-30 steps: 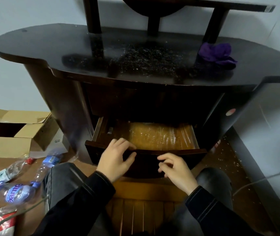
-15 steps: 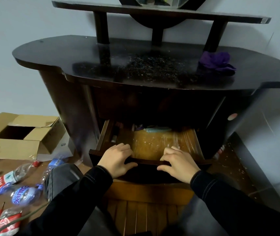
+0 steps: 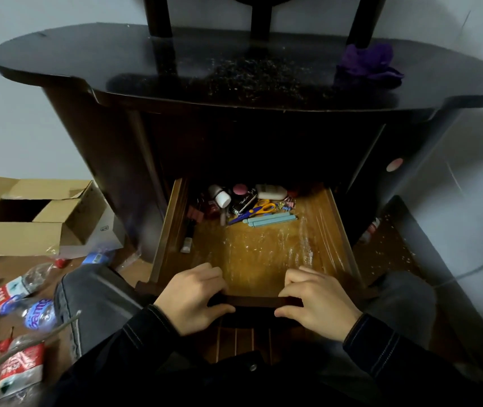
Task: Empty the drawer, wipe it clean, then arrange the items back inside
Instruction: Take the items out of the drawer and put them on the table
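The drawer (image 3: 263, 254) stands open below the dark surface (image 3: 117, 54), and two hands hold its front edge. The left hand (image 3: 194, 298) and the right hand (image 3: 319, 301) each grip it with fingers curled over the rim into the drawer and thumb against the front. The contents lie clustered at the back. There is one pair of scissors (image 3: 255, 211) with yellow handles and blue blades, touching a bundle of pale blue bars (image 3: 269, 220) whose number is unclear. Behind them are one white oblong case (image 3: 271, 191), one round pink item (image 3: 241, 188) and one small white-capped bottle (image 3: 222, 198). One dark pen-like stick (image 3: 187, 236) lies along the left wall. One crumpled purple cloth (image 3: 366, 64) sits on the surface at right. On the floor at left are one open cardboard box (image 3: 29, 218) and at least four plastic bottles (image 3: 8, 292).
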The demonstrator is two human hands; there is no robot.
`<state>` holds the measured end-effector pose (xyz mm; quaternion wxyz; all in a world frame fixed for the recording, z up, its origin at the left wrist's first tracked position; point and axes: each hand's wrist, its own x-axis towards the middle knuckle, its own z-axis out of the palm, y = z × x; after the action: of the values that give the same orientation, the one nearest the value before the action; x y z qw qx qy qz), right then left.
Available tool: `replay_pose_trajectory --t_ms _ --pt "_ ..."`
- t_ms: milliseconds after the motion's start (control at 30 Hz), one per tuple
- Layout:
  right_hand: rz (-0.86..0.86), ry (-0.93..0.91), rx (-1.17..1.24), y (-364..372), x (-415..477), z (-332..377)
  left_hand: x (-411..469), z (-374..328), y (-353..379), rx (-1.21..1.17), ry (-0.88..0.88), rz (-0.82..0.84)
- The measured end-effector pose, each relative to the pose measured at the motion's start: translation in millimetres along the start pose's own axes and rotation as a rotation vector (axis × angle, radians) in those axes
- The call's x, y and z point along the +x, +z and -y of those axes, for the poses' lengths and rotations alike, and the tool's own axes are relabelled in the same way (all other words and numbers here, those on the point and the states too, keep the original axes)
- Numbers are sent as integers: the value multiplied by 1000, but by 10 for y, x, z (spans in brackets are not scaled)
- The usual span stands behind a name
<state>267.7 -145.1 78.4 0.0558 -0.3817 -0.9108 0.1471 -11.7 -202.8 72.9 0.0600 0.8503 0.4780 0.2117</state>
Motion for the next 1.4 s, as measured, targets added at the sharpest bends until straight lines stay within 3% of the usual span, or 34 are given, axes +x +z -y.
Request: replay_pose_trajectory --t_ms 133,233,333,467,600,733,800,1167,1400 --pt "98 15 32 -2 14 18 -13 17 4 -29 -41 96" --pt "264 79 168 -75 112 -25 85 96 -77 -152 -203 278" --pt "370 119 377 -181 378 -139 377 246 -169 -256 -349 324" --pt "230 246 353 -76 875 -380 857 600 -66 -292 -600 334" --pt "58 376 484 200 1319 -538 1227 933 207 -221 -828 148" --pt "-10 441 628 420 1511 -587 1383 1205 490 52 -866 39" --pt "-34 454 637 468 1545 -640 1424 1350 608 59 -875 52" --pt "-39 427 439 508 1596 -743 1545 1712 893 -437 -1087 -209" --pt "-84 432 466 543 1586 -768 1437 1536 467 -1106 -1316 -284"
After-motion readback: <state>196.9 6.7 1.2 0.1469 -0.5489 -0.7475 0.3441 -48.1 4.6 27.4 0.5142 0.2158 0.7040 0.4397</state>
